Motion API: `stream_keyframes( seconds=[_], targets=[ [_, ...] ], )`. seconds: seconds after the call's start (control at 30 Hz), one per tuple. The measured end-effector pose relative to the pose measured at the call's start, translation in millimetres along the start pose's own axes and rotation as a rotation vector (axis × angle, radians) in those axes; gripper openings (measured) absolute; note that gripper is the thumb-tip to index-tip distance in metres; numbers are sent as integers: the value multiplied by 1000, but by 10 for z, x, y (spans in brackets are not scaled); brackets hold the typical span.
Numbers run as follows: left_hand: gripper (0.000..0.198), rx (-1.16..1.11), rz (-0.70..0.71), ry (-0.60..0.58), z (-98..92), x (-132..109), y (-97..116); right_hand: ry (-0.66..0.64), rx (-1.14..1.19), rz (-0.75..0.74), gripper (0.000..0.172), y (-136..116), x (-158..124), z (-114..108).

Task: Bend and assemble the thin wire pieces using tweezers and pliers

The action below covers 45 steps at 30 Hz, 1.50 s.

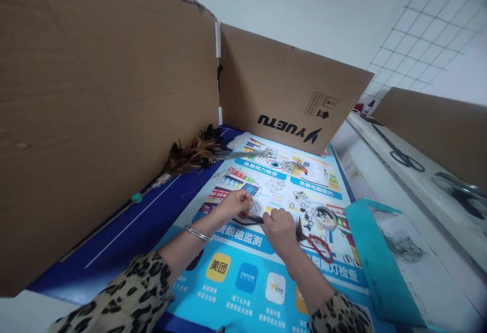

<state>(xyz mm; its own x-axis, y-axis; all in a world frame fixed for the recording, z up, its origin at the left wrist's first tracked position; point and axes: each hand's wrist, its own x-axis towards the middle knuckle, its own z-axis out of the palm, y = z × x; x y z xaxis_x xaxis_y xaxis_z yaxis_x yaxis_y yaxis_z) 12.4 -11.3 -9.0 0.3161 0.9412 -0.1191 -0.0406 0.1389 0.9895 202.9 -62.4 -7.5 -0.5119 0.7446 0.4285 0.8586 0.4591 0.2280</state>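
My left hand (pixel 239 205) is closed in a pinch over the printed sheet (pixel 228 292); whatever lies between its fingertips is too small to make out. Close on its right, my right hand (pixel 280 227) is curled with the knuckles up. A dark, narrow, pointed piece (pixel 255 219) sticks out of the right fist toward the left hand; its kind does not show clearly. Red-handled scissors (pixel 320 248) lie just right of the right hand, partly hidden by it. Beyond them are a round clear container (pixel 326 218) and several small black rings (pixel 310 214).
Brown feathers (pixel 190 154) and a bundle of thin silvery wires (pixel 243 154) lie by the left cardboard wall (pixel 114 95). Another cardboard panel (pixel 285 79) stands behind. At right are a teal box (pixel 380 272) and dark scissors (pixel 407 160) on a white surface.
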Motion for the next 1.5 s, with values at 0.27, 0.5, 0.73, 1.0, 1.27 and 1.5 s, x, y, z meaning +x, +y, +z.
stream_keyframes(
  seconds=[0.27,0.5,0.73,1.0,1.27,1.5],
  targets=[
    [19,21,6,8,14,-15,39,-20,2,18,16,-18,1,-9],
    [17,52,14,15,34,-28,75,-81,21,53,14,-45,3,-14],
    [14,116,47,43,41,-17,65,-196,62,98,16,-75,4,-24],
    [10,238,113,21,39,-18,59,-361,134,165,27,-92,38,-45],
    [8,412,239,-13,45,-62,92,-468,205,161,37,-58,74,-135],
    [7,549,365,-4,102,-129,193,-538,442,224,37,-7,105,-206]
  ],
)
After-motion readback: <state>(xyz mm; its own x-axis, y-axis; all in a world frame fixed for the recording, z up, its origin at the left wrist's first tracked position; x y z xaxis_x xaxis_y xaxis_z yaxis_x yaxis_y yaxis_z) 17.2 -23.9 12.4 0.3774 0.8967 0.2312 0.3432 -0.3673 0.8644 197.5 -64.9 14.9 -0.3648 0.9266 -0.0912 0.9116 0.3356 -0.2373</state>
